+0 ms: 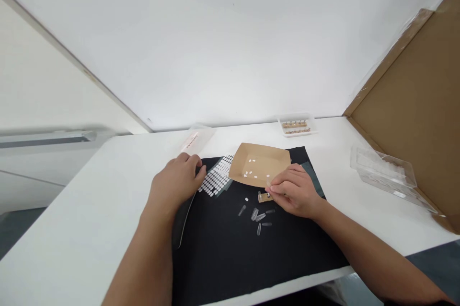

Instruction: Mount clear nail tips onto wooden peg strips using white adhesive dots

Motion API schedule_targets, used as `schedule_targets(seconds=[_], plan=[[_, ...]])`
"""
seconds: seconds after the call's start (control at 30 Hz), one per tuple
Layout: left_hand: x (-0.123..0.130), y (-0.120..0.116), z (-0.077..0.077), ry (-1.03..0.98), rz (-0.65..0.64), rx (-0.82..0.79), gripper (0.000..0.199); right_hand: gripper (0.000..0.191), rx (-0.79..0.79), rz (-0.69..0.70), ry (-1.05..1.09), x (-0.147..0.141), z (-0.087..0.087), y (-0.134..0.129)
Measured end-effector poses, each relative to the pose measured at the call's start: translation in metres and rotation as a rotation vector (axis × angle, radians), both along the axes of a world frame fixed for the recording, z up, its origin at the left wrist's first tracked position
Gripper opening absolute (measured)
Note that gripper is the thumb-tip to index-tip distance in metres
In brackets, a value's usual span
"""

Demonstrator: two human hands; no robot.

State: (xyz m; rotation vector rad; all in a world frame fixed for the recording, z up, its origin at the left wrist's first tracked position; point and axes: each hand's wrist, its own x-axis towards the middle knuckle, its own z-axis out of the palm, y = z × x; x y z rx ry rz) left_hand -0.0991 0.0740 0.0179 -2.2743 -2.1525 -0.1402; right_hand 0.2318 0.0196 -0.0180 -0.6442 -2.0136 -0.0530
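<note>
My right hand pinches a clear false nail tip between thumb and fingertips. Just below it, a small wooden display bar lies on the black mat, partly covered by that hand, with a clear nail tip at its left end. My left hand rests at the mat's left edge, fingers loosely curled and thumb apart, beside a sheet of white oval stickers; no object shows in it. Several loose clear nail tips and one white oval piece lie on the mat.
A brown paper tray holding several white ovals stands behind the bar. Farther back are a plastic bag and a white tray with wooden bars. A clear plastic box stands right, near a cardboard panel.
</note>
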Motion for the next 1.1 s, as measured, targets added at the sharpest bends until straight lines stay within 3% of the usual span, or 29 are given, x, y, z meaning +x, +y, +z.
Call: schedule_targets(seconds=[0.07,0.2,0.33,0.37,0.63,0.8,1.1], plan=[[0.011,-0.004,0.002,-0.052,-0.110,0.173,0.027,0.021,0.004,0.011,-0.011,-0.001,0.001,-0.001],[0.042,-0.017,0.001,-0.471,-0.495,0.439,0.016,0.022,0.003,0.010,-0.045,-0.003,0.004,-0.006],[0.073,-0.030,-0.002,-0.841,-0.833,0.306,0.010,0.030,0.019,-0.027,-0.111,-0.006,0.008,-0.010],[0.078,-0.032,-0.002,-0.874,-0.862,0.230,0.011,0.030,0.032,-0.034,-0.135,-0.006,0.009,-0.011],[0.088,-0.035,-0.002,-1.034,-0.806,0.033,0.019,0.034,-0.013,-0.074,-0.190,-0.008,0.006,-0.016],[0.087,-0.035,-0.003,-1.040,-0.832,-0.008,0.017,0.035,0.072,-0.071,-0.218,-0.009,0.006,-0.018],[0.093,-0.036,-0.008,-1.112,-0.706,-0.177,0.016,0.031,0.129,-0.104,-0.298,-0.007,0.011,-0.014]])
